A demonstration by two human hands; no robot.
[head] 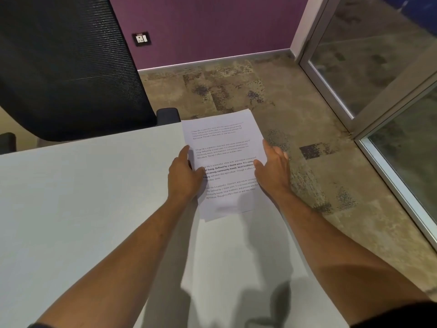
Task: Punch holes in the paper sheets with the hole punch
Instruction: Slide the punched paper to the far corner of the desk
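A thin stack of white printed paper sheets (222,147) lies at the far right corner of the pale grey table (82,197), its far end and right side overhanging the edge. My left hand (183,176) grips the stack's left edge, thumb on top of the print. My right hand (273,169) holds the right edge, fingers stretched along it and thumb on the page. No hole punch is in view.
A black mesh office chair (66,67) stands behind the table at the upper left. Patterned brown carpet (295,114) lies beyond the table's right edge. A purple wall with a socket (141,39) and a glass partition (378,67) close the room.
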